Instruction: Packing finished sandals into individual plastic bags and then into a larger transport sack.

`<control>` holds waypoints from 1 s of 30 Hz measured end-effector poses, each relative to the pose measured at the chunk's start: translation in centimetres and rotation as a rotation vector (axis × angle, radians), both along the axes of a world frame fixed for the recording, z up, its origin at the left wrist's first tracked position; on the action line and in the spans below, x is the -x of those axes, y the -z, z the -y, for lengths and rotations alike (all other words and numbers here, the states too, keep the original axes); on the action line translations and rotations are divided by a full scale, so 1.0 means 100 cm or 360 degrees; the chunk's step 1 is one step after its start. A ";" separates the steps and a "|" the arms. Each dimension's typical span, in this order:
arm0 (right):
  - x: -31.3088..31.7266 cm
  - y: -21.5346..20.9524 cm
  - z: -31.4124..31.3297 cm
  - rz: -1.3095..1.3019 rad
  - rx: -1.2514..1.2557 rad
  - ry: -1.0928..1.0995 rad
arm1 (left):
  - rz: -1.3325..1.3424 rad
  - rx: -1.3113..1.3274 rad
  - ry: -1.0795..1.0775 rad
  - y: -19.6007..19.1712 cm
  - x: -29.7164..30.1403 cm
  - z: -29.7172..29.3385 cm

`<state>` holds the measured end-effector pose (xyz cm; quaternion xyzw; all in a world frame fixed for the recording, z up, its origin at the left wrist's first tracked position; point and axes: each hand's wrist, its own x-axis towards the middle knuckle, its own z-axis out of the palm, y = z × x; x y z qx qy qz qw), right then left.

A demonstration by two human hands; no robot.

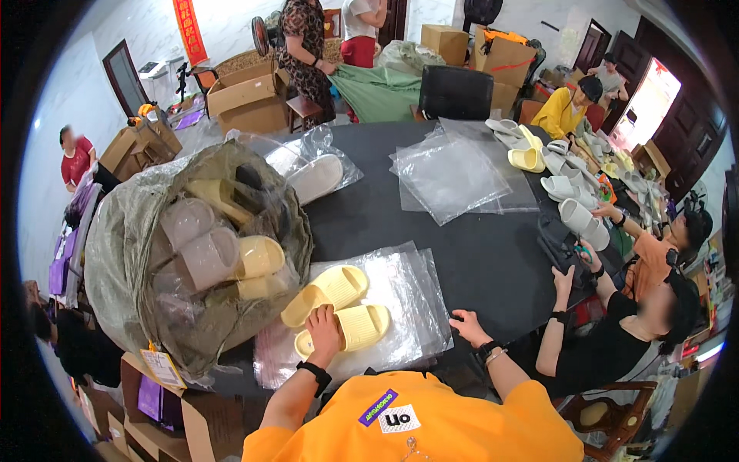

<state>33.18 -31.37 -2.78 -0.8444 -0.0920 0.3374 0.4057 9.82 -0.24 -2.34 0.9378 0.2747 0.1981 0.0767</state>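
A pair of pale yellow slide slippers lies side by side on a stack of clear plastic bags (419, 308) in front of me. My left hand (326, 336) grips the nearer yellow slipper (366, 326) around its sole, behind the strap. The farther yellow slipper (339, 285) rests against it, its strap toward the right. Just past the right edge of the stack, my right hand (469, 327) hovers over the black table with its fingers apart, holding nothing I can see.
A big woven sack (115, 239) of bagged slippers stands at the left. More clear bags (450, 177) and a bagged white slipper (317, 179) lie farther back on the black table (362, 215). Right, co-workers handle slippers beside a slipper pile (573, 181). An open carton (212, 427) sits lower left.
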 end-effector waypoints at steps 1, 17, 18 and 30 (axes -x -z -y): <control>-0.003 0.010 0.005 -0.0005 -0.0027 -0.0016 | -0.0019 0.0033 0.0006 -0.002 -0.003 0.001; -0.014 -0.023 -0.013 -0.0205 -0.0101 -0.0093 | -0.0103 0.0134 -0.0068 -0.005 -0.007 -0.002; -0.019 -0.020 -0.015 -0.0218 -0.0183 -0.0074 | -0.0166 0.0172 -0.0104 -0.005 -0.014 -0.006; 0.023 -0.064 -0.097 0.0291 0.0045 -0.1325 | -0.0113 0.0315 0.0125 -0.031 -0.011 -0.021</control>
